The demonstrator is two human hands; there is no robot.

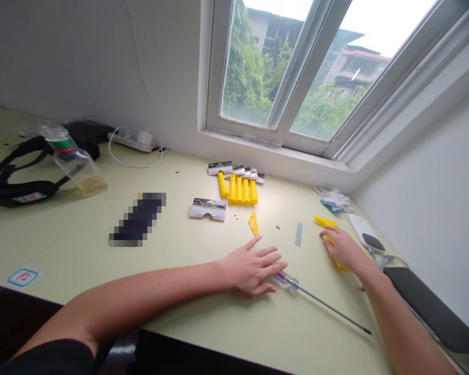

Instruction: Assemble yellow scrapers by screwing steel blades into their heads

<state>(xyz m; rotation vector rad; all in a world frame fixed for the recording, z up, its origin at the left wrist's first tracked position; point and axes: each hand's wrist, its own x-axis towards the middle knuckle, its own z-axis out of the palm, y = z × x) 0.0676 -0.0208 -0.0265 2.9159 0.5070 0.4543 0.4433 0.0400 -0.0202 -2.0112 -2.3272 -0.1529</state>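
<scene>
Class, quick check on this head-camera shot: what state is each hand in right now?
Left hand: open, flat on the desk, holding nothing, beside the screwdriver.
Right hand: over a yellow plastic piece; whether it grips cannot be told.

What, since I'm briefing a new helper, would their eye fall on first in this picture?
The bright yellow handles stand out first, lined up at the back of the pale desk below the window. Nearer, the right hand lies over a yellow plastic piece, while the left hand rests beside a long screwdriver.
</scene>
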